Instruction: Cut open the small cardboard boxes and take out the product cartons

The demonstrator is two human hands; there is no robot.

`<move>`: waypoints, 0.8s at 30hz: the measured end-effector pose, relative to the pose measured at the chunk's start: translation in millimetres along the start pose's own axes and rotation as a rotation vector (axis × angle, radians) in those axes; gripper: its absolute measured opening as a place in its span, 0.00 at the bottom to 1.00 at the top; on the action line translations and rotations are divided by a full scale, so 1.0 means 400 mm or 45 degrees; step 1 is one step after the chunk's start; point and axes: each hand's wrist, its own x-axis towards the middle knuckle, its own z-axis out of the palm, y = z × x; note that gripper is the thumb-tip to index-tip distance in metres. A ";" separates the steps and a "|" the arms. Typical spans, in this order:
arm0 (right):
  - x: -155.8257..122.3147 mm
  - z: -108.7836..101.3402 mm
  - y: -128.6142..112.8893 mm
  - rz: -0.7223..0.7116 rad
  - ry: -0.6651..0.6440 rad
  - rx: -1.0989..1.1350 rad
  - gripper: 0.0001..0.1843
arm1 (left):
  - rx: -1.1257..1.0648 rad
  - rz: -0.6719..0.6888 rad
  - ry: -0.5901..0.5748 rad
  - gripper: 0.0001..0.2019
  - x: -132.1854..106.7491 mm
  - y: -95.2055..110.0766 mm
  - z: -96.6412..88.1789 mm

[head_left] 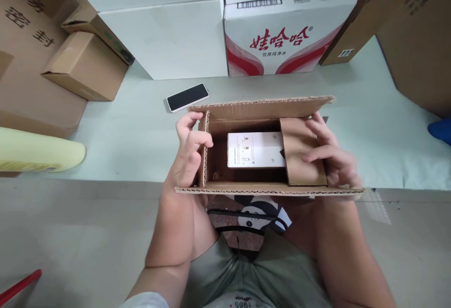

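Left: pale yellow roll (38,150) at near edge of table (141,134); farther and to its right, phone (188,97) lies flat. Left hand (189,150) curls round the upright left flap (203,153) of an open brown carton (260,109), at the table's near edge. Inside, white box (255,150) lies flat, right end hidden under the carton's right flap (305,157), folded inward. Right hand (336,155) half-curled, blurred, fingers at that flap; cannot tell how firmly it grips. Progress, as judged: white box in carton, right flap down; left, near and far sides unfolded, top not closed
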 end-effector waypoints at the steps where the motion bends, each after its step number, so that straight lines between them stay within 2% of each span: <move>1: 0.001 -0.003 -0.002 -0.020 -0.053 -0.048 0.28 | -0.025 0.027 -0.035 0.24 0.001 -0.009 -0.009; 4: 0.009 -0.016 -0.018 -0.010 -0.233 -0.201 0.34 | -0.087 0.078 -0.114 0.19 0.004 -0.025 -0.030; 8: 0.022 -0.030 -0.061 0.153 -0.415 -0.303 0.36 | -0.140 0.040 -0.111 0.17 0.005 -0.023 -0.034; 13: 0.035 -0.024 -0.090 0.208 -0.425 -0.318 0.38 | -0.128 0.008 -0.115 0.18 0.005 -0.022 -0.037; 19: 0.039 -0.011 -0.073 0.144 -0.445 -0.308 0.34 | -0.121 0.050 -0.131 0.17 0.003 -0.016 -0.040; 24: 0.027 -0.003 -0.052 0.117 -0.335 -0.213 0.31 | -0.155 0.065 -0.100 0.15 0.006 -0.019 -0.033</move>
